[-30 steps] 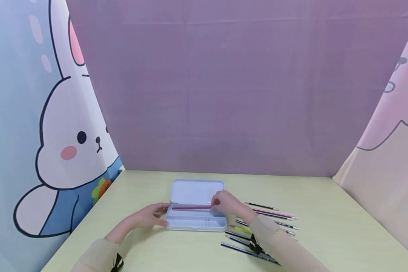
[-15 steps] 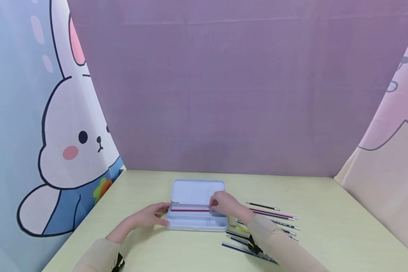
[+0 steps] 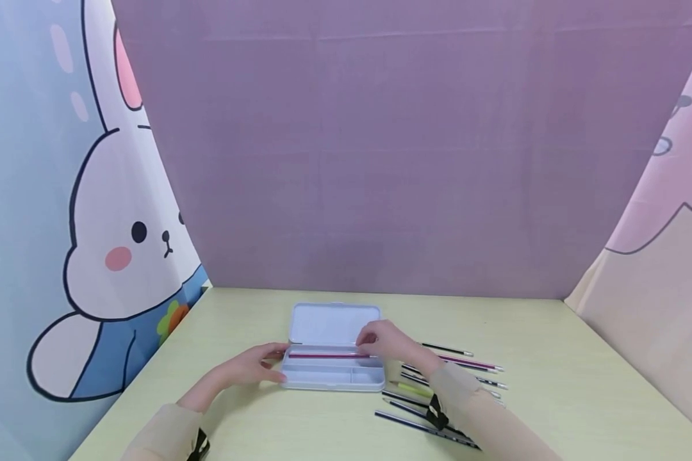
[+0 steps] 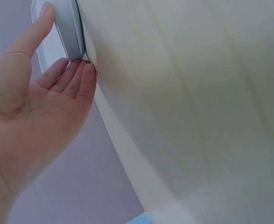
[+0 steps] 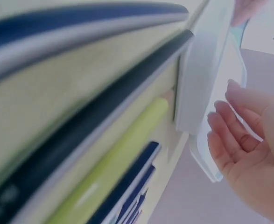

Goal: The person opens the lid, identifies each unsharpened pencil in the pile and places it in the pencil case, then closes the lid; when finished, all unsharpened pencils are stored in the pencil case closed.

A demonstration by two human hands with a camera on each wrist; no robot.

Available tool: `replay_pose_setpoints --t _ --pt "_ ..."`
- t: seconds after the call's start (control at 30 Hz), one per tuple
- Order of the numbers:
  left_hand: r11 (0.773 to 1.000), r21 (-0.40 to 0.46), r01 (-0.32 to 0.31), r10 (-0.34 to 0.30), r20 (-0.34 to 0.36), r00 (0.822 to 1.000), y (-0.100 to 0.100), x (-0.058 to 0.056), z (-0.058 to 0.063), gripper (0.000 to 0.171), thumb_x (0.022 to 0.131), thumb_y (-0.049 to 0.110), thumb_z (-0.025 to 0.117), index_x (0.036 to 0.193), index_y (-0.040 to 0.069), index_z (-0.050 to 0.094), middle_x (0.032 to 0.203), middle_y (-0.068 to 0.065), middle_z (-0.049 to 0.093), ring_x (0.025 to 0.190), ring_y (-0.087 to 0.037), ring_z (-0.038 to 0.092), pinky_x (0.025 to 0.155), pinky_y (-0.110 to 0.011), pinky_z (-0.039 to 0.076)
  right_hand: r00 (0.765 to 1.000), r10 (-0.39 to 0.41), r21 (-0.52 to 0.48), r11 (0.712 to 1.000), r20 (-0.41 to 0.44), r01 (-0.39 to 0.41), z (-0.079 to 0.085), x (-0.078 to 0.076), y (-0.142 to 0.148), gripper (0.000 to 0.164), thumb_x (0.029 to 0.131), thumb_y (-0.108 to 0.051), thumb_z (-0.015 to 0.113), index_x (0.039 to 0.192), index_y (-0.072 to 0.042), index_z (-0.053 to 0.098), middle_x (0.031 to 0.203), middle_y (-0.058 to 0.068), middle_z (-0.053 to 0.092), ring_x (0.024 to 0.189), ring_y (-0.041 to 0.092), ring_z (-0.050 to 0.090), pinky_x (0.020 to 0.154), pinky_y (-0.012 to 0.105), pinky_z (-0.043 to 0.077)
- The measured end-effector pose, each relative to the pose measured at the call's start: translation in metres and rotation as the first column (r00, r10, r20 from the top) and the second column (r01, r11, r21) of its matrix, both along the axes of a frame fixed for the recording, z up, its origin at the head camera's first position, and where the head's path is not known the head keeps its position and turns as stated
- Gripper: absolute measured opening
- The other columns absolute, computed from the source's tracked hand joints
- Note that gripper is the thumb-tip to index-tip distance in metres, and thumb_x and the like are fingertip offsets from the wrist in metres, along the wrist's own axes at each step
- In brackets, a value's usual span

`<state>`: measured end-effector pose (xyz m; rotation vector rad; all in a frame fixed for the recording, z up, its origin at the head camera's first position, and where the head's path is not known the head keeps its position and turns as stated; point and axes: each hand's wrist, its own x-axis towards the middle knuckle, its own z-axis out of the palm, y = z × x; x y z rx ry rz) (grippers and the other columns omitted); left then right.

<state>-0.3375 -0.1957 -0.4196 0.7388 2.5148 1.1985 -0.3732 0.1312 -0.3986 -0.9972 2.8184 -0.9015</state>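
Observation:
A white pencil case (image 3: pixel 331 387) lies open on the table, lid (image 3: pixel 334 322) folded back. Along its rear compartment runs a dark red pencil (image 3: pixel 323 356). My left hand (image 3: pixel 248 367) holds the case's left end, thumb at one corner and fingers at the other; the left wrist view shows the fingertips on the case (image 4: pixel 70 32). Just over the right part of the case is my right hand (image 3: pixel 387 339). In the right wrist view its fingers (image 5: pixel 225 123) are loosely bent, thumb apart from them, with nothing between. The front compartments of the case hold nothing.
Several pencils lie on the table right of the case, among them a striped one (image 3: pixel 400 420) at the front and a black one (image 3: pixel 446 349) at the back. A yellow-green pen (image 3: pixel 412 388) lies amid them, partly under my right forearm. A purple cloth (image 3: pixel 352 160) hangs behind.
My right hand has let go of the red pencil and risen slightly, its fingers spreading. The pencil has shifted a little to the left and lower in the rear compartment. My left hand stays put.

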Motion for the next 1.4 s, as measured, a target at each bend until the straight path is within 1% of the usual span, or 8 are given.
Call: replay_pose_setpoints --t 0.2,0.33,0.57,0.77,0.87,1.0,1.1,1.4 --pt "1.0 -0.004 -0.004 0.004 0.0 1.0 0.0 0.001 0.0 0.073 0.082 0.022 0.072 0.138 -0.009 0.037 0.138 -0.029 0.043 0.124 -0.044 0.043 0.099 -0.055 0.041 0.999 0.03 -0.059 0.998 -0.034 -0.032 0.011 0.008 0.012 0.016 0.087 -0.015 0.066 0.097 -0.002 0.07 0.09 0.003 0.07 0.08 0.013 0.062 0.071 0.021 0.052" --pt "1.0 -0.006 -0.004 0.004 -0.006 1.0 0.0 0.001 0.0 0.073 0.082 0.022 0.073 0.137 -0.009 0.037 0.137 -0.029 0.043 0.124 -0.044 0.043 0.099 -0.055 0.041 0.999 0.033 -0.071 0.997 -0.042 -0.036 0.018 0.012 0.022 0.021 0.088 -0.016 0.065 0.102 -0.001 0.069 0.095 0.005 0.071 0.084 0.015 0.064 0.074 0.022 0.053" --pt "1.0 -0.003 -0.009 0.009 0.002 1.0 0.0 0.002 0.001 0.073 0.082 0.022 0.073 0.138 -0.009 0.037 0.138 -0.029 0.042 0.124 -0.045 0.043 0.1 -0.055 0.04 0.997 0.013 -0.093 0.995 -0.079 -0.02 0.027 0.019 0.045 0.025 0.089 -0.018 0.064 0.106 -0.001 0.068 0.097 0.009 0.071 0.086 0.015 0.065 0.074 0.023 0.053" --pt "1.0 -0.002 -0.026 0.026 0.013 1.0 0.0 0.003 0.001 0.073 0.082 0.024 0.073 0.137 -0.008 0.038 0.137 -0.028 0.043 0.124 -0.043 0.044 0.099 -0.054 0.041 0.994 -0.039 -0.084 0.996 -0.101 0.03 0.03 0.024 0.068 0.022 0.089 -0.021 0.064 0.104 -0.006 0.069 0.095 0.003 0.071 0.085 0.013 0.065 0.075 0.023 0.053" --pt "0.999 0.0 -0.032 0.032 0.008 0.999 0.0 0.003 0.001 0.072 0.082 0.024 0.073 0.137 -0.008 0.039 0.137 -0.028 0.044 0.123 -0.043 0.045 0.099 -0.054 0.041 0.993 -0.076 -0.077 0.995 -0.093 0.069 0.03 0.026 0.079 0.021 0.089 -0.023 0.064 0.104 -0.01 0.07 0.096 -0.001 0.071 0.086 0.011 0.064 0.076 0.023 0.053" --pt "1.0 -0.001 -0.028 0.028 -0.004 1.0 0.0 0.002 0.0 0.072 0.082 0.025 0.072 0.136 -0.008 0.039 0.137 -0.029 0.044 0.123 -0.043 0.045 0.099 -0.054 0.042 0.989 -0.111 -0.069 0.992 -0.096 0.104 0.03 0.027 0.095 0.021 0.09 -0.024 0.063 0.105 -0.012 0.069 0.097 -0.001 0.071 0.087 0.011 0.063 0.076 0.024 0.052" --pt "1.0 -0.002 -0.02 0.02 -0.011 1.0 0.0 0.002 0.0 0.072 0.083 0.025 0.072 0.137 -0.009 0.038 0.137 -0.03 0.043 0.122 -0.044 0.045 0.099 -0.054 0.042 0.987 -0.119 -0.059 0.992 -0.112 0.113 0.03 0.028 0.107 0.022 0.09 -0.024 0.063 0.106 -0.011 0.069 0.098 0.001 0.071 0.088 0.012 0.064 0.075 0.024 0.053" --pt "1.0 -0.008 -0.008 0.007 -0.026 1.0 0.0 0.001 -0.002 0.074 0.083 0.026 0.072 0.137 -0.01 0.038 0.136 -0.03 0.043 0.121 -0.044 0.046 0.098 -0.053 0.043 0.977 -0.181 -0.051 0.983 -0.115 0.176 0.023 0.032 0.143 0.024 0.091 -0.028 0.062 0.107 -0.01 0.068 0.1 0.002 0.07 0.087 0.012 0.064 0.073 0.023 0.053"
